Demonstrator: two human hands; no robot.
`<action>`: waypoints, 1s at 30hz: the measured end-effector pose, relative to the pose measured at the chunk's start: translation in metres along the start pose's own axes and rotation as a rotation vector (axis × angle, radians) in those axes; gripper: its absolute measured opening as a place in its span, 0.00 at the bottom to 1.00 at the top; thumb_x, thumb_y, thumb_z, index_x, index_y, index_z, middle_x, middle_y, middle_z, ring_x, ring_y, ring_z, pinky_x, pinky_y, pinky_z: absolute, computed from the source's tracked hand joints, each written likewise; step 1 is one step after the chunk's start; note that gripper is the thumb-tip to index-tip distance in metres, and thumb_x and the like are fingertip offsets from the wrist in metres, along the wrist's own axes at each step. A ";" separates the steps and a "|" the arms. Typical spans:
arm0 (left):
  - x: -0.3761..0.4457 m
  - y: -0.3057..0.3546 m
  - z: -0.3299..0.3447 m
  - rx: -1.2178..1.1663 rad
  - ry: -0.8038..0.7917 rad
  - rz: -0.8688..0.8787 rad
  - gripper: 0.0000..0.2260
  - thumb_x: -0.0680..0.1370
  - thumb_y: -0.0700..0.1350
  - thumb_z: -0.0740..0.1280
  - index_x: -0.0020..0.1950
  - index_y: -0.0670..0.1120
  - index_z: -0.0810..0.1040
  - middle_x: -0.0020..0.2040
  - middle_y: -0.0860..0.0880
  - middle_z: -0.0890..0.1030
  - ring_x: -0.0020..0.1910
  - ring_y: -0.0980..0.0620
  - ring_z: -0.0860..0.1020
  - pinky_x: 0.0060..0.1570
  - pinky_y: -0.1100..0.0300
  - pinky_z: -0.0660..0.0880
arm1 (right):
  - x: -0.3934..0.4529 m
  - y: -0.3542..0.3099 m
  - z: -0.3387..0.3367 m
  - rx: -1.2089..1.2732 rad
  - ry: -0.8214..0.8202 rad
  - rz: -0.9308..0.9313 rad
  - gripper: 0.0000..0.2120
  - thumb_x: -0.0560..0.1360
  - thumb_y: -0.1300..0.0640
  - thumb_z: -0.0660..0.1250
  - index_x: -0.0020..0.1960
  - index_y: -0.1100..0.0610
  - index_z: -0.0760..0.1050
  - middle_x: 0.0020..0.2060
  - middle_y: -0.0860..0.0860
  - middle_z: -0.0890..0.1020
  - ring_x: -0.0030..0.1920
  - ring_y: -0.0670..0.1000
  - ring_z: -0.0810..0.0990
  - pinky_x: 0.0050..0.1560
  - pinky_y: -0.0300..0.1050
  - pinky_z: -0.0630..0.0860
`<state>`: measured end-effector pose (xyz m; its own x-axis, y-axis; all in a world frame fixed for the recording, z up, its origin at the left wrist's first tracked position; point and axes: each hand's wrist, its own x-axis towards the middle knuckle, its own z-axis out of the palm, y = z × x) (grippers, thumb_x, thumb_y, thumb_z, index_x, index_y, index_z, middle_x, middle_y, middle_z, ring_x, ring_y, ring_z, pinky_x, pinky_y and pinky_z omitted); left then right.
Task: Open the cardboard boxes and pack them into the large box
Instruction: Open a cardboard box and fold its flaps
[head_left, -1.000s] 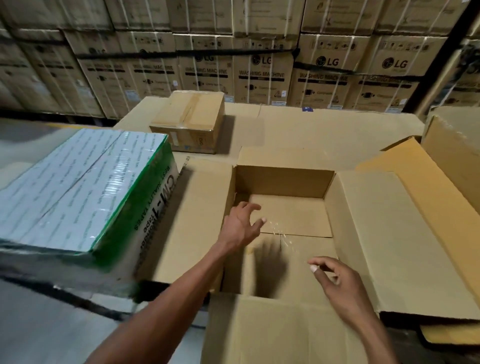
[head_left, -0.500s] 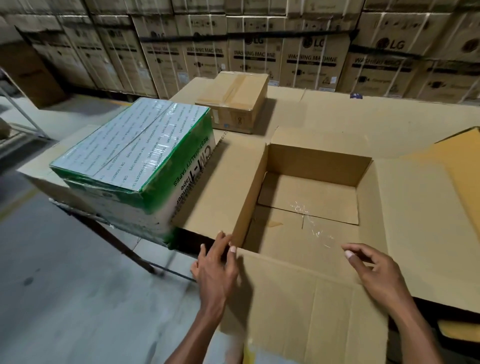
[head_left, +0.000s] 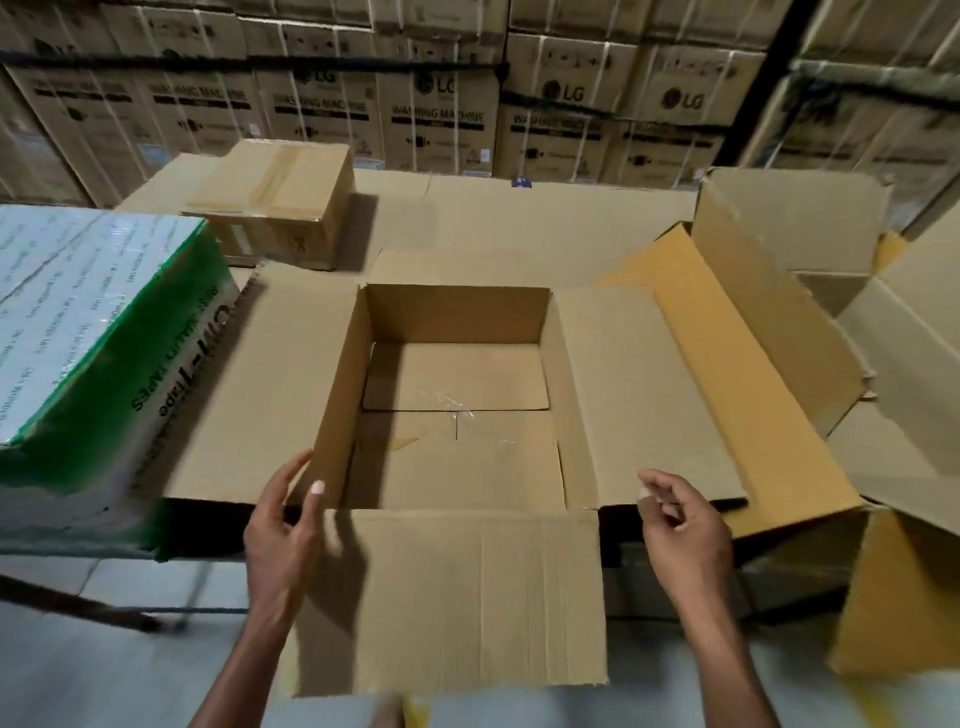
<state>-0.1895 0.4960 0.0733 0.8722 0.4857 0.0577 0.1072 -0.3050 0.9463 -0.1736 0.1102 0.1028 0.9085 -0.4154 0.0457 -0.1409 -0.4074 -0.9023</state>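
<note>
**Empty large box, corner pinched: watching for slips and tears**

Starting at far left with the green-and-white tape carton (head_left: 93, 338): glossy printed wrap, blocky, apparently overhanging the near table edge. Risking a slide off if nudged while anything is dragged past, the slick skin giving little friction.

Moving right and back to the sealed small cardboard box (head_left: 275, 202): matte brown corrugate, squat, one broad tape strip along its top seam. Waiting unopened, well apart from both hands. Risking a torn lid if that tape is ripped rather than peeled.

Coming to the left hand (head_left: 283, 525): pinching the near-left corner of the open large box (head_left: 457, 322), thumb on one side of the wall and fingers on the other. Risking the box skewing or skidding on the cardboard-covered table (head_left: 519, 218) if pulled by this one corner.

Looking into the large box at centre: four flaps splayed flat, nothing packed inside, bottom flaps meeting under crinkled clear tape. Risking a weak floor, that tape looking sparse. Also risking the creased near flap (head_left: 457, 597) folding back over the opening.

Reaching the right hand (head_left: 680, 525): fingers loosely curled, holding nothing, hovering just beside the right flap.

Ending at far right with the yellow-lined opened carton (head_left: 727, 364): ragged edges, flaps crowding the large box.
</note>
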 end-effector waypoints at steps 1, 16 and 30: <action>-0.001 0.000 0.001 0.003 -0.002 -0.001 0.19 0.83 0.45 0.64 0.74 0.55 0.73 0.73 0.54 0.72 0.68 0.55 0.71 0.59 0.52 0.72 | -0.003 0.006 -0.002 0.010 -0.036 0.004 0.13 0.79 0.60 0.69 0.57 0.43 0.81 0.60 0.42 0.82 0.63 0.46 0.79 0.57 0.41 0.74; 0.022 0.039 -0.030 0.125 0.056 0.220 0.18 0.80 0.45 0.68 0.69 0.57 0.76 0.68 0.56 0.76 0.67 0.51 0.75 0.61 0.39 0.77 | 0.028 -0.048 -0.021 -0.017 0.099 -0.262 0.17 0.78 0.65 0.70 0.64 0.50 0.81 0.65 0.45 0.79 0.61 0.46 0.79 0.55 0.34 0.72; 0.103 0.112 -0.106 0.550 -0.366 0.267 0.09 0.81 0.53 0.66 0.61 0.61 0.77 0.66 0.52 0.80 0.60 0.54 0.79 0.61 0.49 0.77 | 0.097 -0.122 -0.058 -0.406 -0.393 -0.236 0.12 0.78 0.52 0.71 0.62 0.46 0.83 0.62 0.46 0.82 0.61 0.46 0.75 0.60 0.45 0.69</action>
<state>-0.1381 0.5986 0.2194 0.9962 0.0599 0.0634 0.0086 -0.7911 0.6117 -0.0915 0.0727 0.2423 0.9997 0.0236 -0.0068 0.0135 -0.7614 -0.6481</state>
